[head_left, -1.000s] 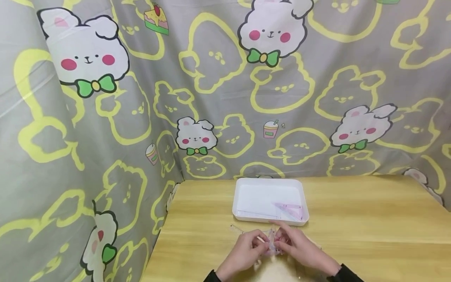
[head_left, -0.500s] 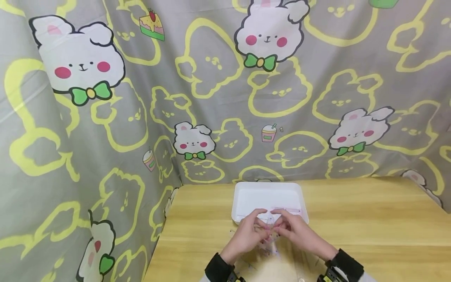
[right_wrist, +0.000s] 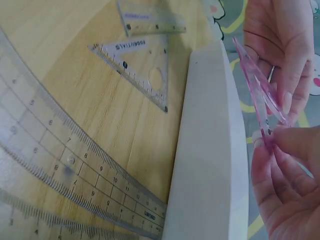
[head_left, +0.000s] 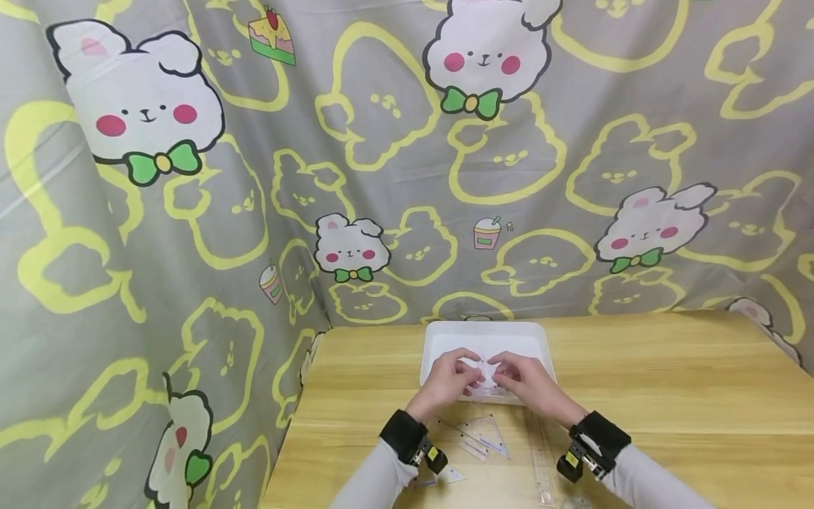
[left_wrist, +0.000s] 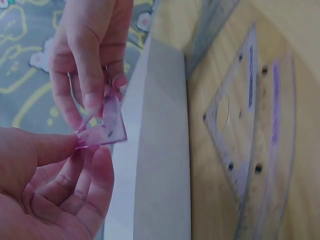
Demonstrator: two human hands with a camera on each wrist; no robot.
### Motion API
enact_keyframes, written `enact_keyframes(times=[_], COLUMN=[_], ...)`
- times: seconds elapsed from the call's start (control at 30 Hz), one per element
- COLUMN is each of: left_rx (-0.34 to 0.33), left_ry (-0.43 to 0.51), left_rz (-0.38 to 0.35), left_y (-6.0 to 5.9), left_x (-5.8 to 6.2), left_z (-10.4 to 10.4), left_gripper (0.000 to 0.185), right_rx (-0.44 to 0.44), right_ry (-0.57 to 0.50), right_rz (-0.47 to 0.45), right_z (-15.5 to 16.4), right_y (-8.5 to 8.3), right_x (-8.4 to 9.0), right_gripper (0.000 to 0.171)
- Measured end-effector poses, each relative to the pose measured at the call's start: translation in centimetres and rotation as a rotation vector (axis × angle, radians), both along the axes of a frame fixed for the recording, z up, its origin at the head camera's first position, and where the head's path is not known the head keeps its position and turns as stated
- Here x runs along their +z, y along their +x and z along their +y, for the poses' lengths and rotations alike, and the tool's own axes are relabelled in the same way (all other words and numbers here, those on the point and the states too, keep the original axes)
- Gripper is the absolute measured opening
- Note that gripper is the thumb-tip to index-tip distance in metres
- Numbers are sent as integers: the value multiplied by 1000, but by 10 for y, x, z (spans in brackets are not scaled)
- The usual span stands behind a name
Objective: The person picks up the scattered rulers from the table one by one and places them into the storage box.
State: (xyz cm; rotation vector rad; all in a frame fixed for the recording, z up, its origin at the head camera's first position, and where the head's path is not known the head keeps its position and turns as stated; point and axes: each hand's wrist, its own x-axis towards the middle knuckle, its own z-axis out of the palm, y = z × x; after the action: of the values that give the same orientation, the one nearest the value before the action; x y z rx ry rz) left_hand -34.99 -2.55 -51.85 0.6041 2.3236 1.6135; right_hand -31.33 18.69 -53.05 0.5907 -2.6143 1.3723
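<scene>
Both hands meet over the front part of the white tray [head_left: 439, 341], with fingertips close together. Between them is a pink see-through set square [left_wrist: 116, 125], which shows nearly edge-on in the right wrist view. My left hand [head_left: 448, 378] pinches it between thumb and fingers. From the other side my right hand [head_left: 528, 378] pinches it too, thumb and fingertips at its lower end. The hands cover much of the tray's inside.
On the wooden table in front of the tray lie clear set squares [right_wrist: 150, 67] and a long clear ruler [right_wrist: 90, 162]. Another clear piece [head_left: 453, 475] lies by the left wrist. A patterned curtain [head_left: 381, 177] hangs behind and to the left.
Both hands have moved forward from the table in front of the tray to above it, with the pink set square between them. The clear pieces on the table are now uncovered.
</scene>
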Motion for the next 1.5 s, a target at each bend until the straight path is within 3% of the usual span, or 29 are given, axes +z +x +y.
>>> enact_keyframes(times=[0.2, 0.33, 0.5, 0.83, 1.07, 1.5], left_rx=[-5, -21, -23, 20, 15, 12], left_ry=[-71, -119, -140, -188, -222, -319], left_rz=[86, 128, 129, 101, 112, 226], left_y=[-23, -30, -38, -44, -47, -51], left_x=[-2, -9, -20, -36, -42, -41], left_z=[2, 6, 12, 17, 22, 27], left_gripper=[18, 21, 21, 20, 18, 15], right_rx=[-79, -120, -162, -140, -186, -220], right_ry=[31, 36, 78, 106, 151, 175], right_rz=[-18, -30, -19, -34, 4, 23], right_z=[-4, -5, -6, -5, -6, -7], right_y=[-10, -15, -20, -20, -19, -19], right_x=[-9, -18, -24, -32, -36, -39], right_gripper=[22, 18, 14, 23, 22, 26])
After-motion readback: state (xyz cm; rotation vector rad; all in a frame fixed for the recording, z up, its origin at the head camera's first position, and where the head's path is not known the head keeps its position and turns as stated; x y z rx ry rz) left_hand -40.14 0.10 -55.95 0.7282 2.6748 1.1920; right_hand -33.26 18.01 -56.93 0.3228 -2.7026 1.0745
